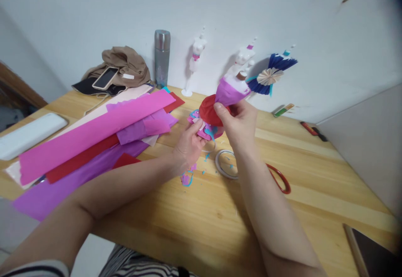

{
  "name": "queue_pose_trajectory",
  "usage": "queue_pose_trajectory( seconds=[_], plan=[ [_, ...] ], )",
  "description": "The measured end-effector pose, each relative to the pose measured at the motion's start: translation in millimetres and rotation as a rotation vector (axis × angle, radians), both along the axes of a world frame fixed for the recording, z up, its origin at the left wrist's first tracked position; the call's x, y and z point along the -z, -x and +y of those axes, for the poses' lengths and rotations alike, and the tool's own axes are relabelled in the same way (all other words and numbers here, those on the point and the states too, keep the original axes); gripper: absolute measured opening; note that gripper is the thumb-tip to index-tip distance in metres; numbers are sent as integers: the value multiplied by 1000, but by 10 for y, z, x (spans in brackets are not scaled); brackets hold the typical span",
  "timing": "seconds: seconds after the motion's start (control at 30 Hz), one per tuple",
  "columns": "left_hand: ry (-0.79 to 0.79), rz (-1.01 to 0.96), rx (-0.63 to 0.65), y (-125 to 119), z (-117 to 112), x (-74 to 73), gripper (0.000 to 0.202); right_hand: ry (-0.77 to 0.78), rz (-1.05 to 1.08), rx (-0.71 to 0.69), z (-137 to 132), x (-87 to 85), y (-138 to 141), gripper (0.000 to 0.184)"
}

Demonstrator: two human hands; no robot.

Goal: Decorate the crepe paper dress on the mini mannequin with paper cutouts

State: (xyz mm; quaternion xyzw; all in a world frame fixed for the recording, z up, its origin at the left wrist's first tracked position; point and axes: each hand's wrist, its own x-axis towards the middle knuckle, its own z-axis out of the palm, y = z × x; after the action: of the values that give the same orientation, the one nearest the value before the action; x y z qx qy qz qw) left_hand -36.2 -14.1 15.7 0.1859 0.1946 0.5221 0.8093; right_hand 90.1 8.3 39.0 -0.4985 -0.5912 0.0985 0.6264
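My right hand (239,120) is closed around a small mannequin figure (232,88) wrapped in purple and pink crepe paper, held tilted above the wooden table (204,210). Its thumb presses a red crepe paper piece (209,110) at the figure's lower end. My left hand (188,145) pinches the pink and purple paper scraps (204,131) just under the red piece. A roll of white tape (224,164) lies on the table below my right wrist.
Long sheets of pink, purple and red crepe paper (94,136) cover the left side. At the back stand a steel bottle (162,58), a white mannequin (196,61) and a blue paper fan (271,75). Red-handled scissors (279,178), a phone on a brown cloth (105,78).
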Motion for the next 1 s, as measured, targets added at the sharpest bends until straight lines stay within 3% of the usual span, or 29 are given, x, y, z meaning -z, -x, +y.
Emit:
queue_pose_trajectory(
  seconds=[0.13, 0.57, 0.83, 1.0],
  plan=[
    [-68, 43, -19, -4, -13, 15, 22, 4, -13, 3, -4, -2, -1, 13],
    [-84, 59, -40, -10, 30, 109, 22, 37, -50, 4, -13, -9, 4, 15],
    [51, 7, -15, 8, 8, 111, 7, 53, -48, 28, -29, -32, 10, 14],
    [-17, 0, -20, -6, -3, 104, 5, 62, -71, 7, -53, -65, 20, 11]
  ],
)
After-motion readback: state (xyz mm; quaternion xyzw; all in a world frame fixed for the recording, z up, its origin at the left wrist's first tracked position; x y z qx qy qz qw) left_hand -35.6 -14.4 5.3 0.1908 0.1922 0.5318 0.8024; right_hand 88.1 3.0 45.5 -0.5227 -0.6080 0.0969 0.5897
